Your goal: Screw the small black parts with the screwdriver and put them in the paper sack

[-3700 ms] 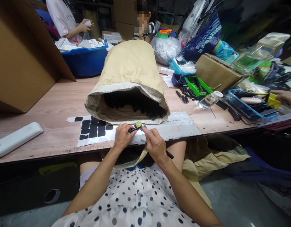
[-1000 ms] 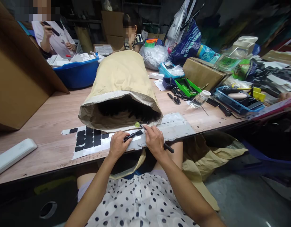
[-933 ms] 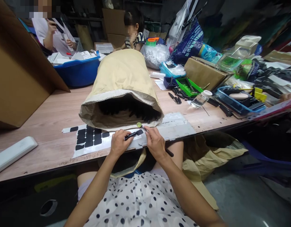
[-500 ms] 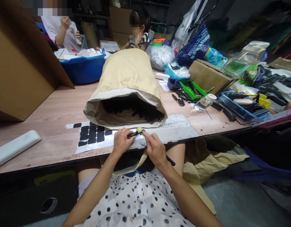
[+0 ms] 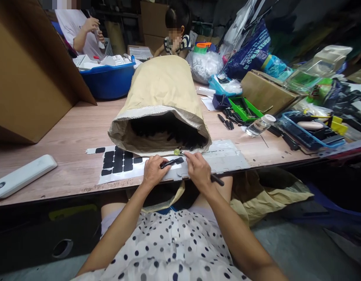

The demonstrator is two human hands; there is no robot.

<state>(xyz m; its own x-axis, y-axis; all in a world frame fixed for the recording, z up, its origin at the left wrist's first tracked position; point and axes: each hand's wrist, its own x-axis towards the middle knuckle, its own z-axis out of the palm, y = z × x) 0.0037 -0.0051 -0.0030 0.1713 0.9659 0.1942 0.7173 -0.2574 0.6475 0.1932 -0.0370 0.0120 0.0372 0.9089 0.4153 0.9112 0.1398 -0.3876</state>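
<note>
Left hand [image 5: 153, 171] grips a black piece [image 5: 168, 164], frame centre; right hand [image 5: 198, 169], a green-tipped tool [image 5: 176, 152]. Apparently midway (black patches [image 5: 118, 160] remain on sheet [image 5: 116, 179], centre-left).

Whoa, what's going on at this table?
A person in a spotted top sits at a table. Their left hand holds a thin black piece; their right hand holds a tool with a round yellow-green end. Beside the left hand lies a white sheet with black patches. In front, a big sack lies open toward them, dark things inside. Farther back, another person holds something pale.
</note>
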